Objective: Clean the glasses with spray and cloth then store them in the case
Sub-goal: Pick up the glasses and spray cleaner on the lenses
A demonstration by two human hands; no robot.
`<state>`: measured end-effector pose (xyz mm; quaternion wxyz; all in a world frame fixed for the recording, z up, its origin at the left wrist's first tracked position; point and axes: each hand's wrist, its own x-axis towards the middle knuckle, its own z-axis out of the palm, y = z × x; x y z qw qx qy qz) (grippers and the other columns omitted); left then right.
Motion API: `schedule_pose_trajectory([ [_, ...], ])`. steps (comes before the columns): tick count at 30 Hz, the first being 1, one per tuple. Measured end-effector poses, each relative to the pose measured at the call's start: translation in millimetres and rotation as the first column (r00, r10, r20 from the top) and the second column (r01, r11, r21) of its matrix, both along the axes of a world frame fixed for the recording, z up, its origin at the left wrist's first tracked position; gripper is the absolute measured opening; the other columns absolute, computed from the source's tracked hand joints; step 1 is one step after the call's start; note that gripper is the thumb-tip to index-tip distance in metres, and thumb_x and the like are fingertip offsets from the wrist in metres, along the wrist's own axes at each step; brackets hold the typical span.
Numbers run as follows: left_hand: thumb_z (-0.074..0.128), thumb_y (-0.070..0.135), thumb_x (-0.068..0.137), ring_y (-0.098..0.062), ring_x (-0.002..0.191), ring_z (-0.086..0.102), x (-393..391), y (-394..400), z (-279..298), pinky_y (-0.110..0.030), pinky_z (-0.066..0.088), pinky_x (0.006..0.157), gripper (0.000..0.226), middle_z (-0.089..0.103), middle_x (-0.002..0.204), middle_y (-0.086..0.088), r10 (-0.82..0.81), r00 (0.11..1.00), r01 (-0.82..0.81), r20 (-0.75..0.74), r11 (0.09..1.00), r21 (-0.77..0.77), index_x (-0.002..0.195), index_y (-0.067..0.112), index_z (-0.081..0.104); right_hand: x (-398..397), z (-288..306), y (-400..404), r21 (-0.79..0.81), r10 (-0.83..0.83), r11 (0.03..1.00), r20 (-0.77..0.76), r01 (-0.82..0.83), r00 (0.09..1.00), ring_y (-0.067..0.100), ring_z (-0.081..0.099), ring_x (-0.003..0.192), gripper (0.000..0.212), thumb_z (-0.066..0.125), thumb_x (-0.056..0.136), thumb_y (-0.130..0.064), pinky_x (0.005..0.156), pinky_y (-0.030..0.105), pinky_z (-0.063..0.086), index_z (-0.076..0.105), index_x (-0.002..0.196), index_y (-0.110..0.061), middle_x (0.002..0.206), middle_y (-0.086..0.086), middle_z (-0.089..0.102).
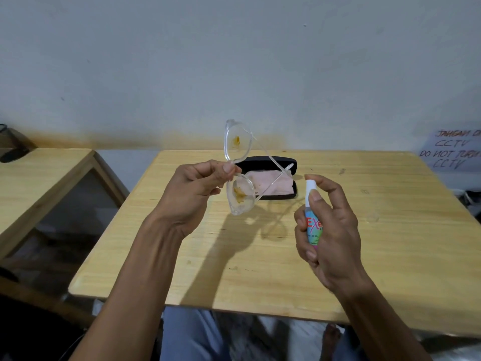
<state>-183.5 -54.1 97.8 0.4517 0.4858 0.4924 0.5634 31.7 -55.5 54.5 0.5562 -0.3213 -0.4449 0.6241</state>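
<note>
Pinching the glasses at the bridge, your left hand has thumb & forefinger pressed together on the clear frame, other fingers curled under. Frame is turned on end, long axis near vertical: one lens up top, other lens below, both w/ a yellowish smear mid-lens. Temples are unfolded, trailing away to the right & back over the case.

Your right hand is wrapped round the spray bottle, fingers closed on the body, forefinger resting on the white cap. Bottle stands about upright; can't tell which way the nozzle hole faces.

Key relation: lenses sit to the left & slightly above the nozzle, apart, w/ open air between. Lower lens is nearer the bottle, so my guess is that one gets sprayed first. Judging by the angle, lenses look roughly side-on to the bottle, so you'd prob. need to turn the frame or the bottle to face them square.

Further out: case lies open on the wood table, behind both hands, w/ pink cloth inside it. Cloth is untouched, so wiping & storing are not yet done.
</note>
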Motion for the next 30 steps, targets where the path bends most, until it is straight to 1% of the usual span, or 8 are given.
schedule_pose_trajectory([
  [3, 0.074, 0.034, 0.076, -0.019, 0.084, 0.054, 2, -2, -7, -0.035, 0.034, 0.081, 0.018, 0.072, 0.08, 0.004, -0.059, 0.998, 0.058, 0.01, 0.998, 0.031, 0.065, 0.021, 0.076, 3, 7, 2, -0.004, -0.006, 1.0, -0.059, 0.006, 0.998, 0.012, 0.028, 0.03, 0.021, 0.044, 0.105, -0.021, 0.041, 0.012, 0.023, 0.06, 0.115, -0.031, 0.065, 0.007, 0.047],
  [7, 0.066, 0.018, 0.076, -0.005, 0.073, 0.065, 13, -6, -14, -0.012, 0.046, 0.069, 0.015, 0.072, 0.075, 0.003, -0.105, 0.993, 0.103, 0.052, 0.994, 0.043, 0.067, 0.012, 0.076, 1, 16, 6, 0.009, -0.028, 1.0, -0.087, 0.029, 0.996, 0.012, 0.027, 0.029, 0.019, 0.044, 0.105, -0.022, 0.04, 0.014, 0.021, 0.06, 0.114, -0.029, 0.063, 0.006, 0.047],
  [11, 0.068, 0.02, 0.075, -0.004, 0.081, 0.065, 18, -7, -17, -0.011, 0.047, 0.071, 0.016, 0.071, 0.074, 0.007, -0.134, 0.991, 0.134, 0.019, 0.991, 0.029, 0.063, 0.02, 0.078, -2, 17, 8, 0.034, -0.051, 0.998, -0.1, 0.054, 0.994, 0.013, 0.028, 0.028, 0.016, 0.046, 0.105, -0.022, 0.039, 0.015, 0.022, 0.06, 0.109, -0.027, 0.062, 0.007, 0.047],
  [15, 0.068, 0.017, 0.075, -0.003, 0.08, 0.067, 16, -10, -18, -0.011, 0.048, 0.071, 0.013, 0.07, 0.074, 0.004, -0.107, 0.994, 0.106, 0.023, 0.994, 0.031, 0.065, 0.014, 0.076, 2, 16, 8, 0.052, -0.065, 0.996, -0.08, 0.07, 0.995, 0.013, 0.029, 0.029, 0.019, 0.046, 0.104, -0.024, 0.039, 0.016, 0.022, 0.061, 0.111, -0.032, 0.064, 0.006, 0.049],
  [20, 0.072, 0.022, 0.075, -0.009, 0.082, 0.067, 9, -14, -19, -0.021, 0.05, 0.079, 0.017, 0.072, 0.079, 0.0, 0.011, 0.997, -0.009, -0.074, 0.999, 0.038, 0.075, 0.006, 0.077, 14, 5, 7, 0.075, -0.131, 0.989, 0.051, 0.127, 0.99, 0.018, 0.036, 0.036, 0.032, 0.037, 0.108, -0.021, 0.04, 0.02, 0.025, 0.059, 0.122, -0.039, 0.07, 0.006, 0.053],
  [23, 0.076, 0.025, 0.079, -0.012, 0.08, 0.063, 5, -16, -23, -0.03, 0.048, 0.079, 0.014, 0.071, 0.08, 0.001, 0.145, 0.969, -0.138, -0.201, 0.989, 0.047, 0.074, 0.012, 0.079, 20, -3, 12, 0.11, -0.217, 0.974, 0.2, 0.198, 0.955, 0.016, 0.049, 0.051, 0.023, 0.042, 0.108, -0.026, 0.044, 0.029, 0.04, 0.062, 0.116, -0.035, 0.077, 0.001, 0.057],
  [27, 0.078, 0.028, 0.08, -0.026, 0.074, 0.061, 4, -15, -31, -0.03, 0.048, 0.065, 0.013, 0.071, 0.077, 0.006, 0.299, 0.889, -0.282, -0.346, 0.954, 0.098, 0.067, 0.025, 0.078, 36, -10, 30, 0.236, -0.345, 0.935, 0.434, 0.265, 0.832, 0.0, 0.061, 0.089, 0.018, 0.053, 0.103, -0.034, 0.067, 0.038, 0.055, 0.063, 0.115, -0.027, 0.096, -0.015, 0.068],
  [30, 0.078, 0.031, 0.08, -0.029, 0.08, 0.065, 2, -11, -38, -0.042, 0.052, 0.07, 0.01, 0.071, 0.081, 0.008, 0.345, 0.845, -0.329, -0.408, 0.938, 0.112, 0.071, 0.03, 0.077, 58, -11, 61, 0.34, -0.501, 0.865, 0.521, 0.37, 0.691, 0.009, 0.063, 0.101, 0.02, 0.066, 0.095, -0.036, 0.077, 0.049, 0.062, 0.066, 0.114, -0.029, 0.108, -0.012, 0.065],
])
